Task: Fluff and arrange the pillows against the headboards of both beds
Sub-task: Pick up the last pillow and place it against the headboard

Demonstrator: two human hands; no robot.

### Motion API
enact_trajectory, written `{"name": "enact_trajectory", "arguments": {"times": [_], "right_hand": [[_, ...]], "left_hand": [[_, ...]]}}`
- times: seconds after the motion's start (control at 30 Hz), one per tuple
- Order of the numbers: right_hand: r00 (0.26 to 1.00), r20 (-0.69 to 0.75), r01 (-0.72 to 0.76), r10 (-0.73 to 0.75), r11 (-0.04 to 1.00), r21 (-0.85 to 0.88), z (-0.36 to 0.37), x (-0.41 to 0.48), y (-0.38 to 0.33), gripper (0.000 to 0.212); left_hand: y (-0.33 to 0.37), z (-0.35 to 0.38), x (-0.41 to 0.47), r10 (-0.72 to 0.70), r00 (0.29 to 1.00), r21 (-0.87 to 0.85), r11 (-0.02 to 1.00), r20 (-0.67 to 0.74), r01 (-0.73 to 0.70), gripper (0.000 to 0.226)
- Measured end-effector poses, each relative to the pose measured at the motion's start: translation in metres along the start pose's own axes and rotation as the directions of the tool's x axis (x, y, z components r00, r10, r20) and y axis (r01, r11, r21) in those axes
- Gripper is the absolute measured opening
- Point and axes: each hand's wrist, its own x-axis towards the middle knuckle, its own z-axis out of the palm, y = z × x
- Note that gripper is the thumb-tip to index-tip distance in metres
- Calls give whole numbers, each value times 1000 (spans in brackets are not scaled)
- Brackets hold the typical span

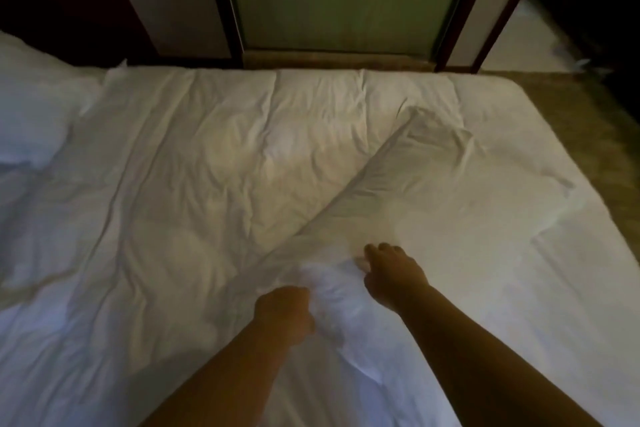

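White cloth on white is my worry in the head view: the pillow (415,191) lies slantwise on the duvet (190,166), its near end bunched in the left hand (284,312) and right hand (391,277), both with fingers curled into it. If those fingers hold only the case, or a fold of duvet too, a lift would likely slump the filling or drag the cover askew. A wide swing left could knock the second pillow (27,107) at far left.

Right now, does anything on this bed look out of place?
Yes. One pillow lies diagonally across the duvet, mid-bed, apart from the other pillow at the left edge. The left hand and right hand grip its bunched near corner.
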Motion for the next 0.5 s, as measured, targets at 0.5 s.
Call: {"name": "enact_trajectory", "arguments": {"times": [0.5], "right_hand": [[954,201,273,-223,922,-274,44,42,-77,35]], "left_hand": [[-37,84,36,-53,974,-334,934,218,125,63]]}}
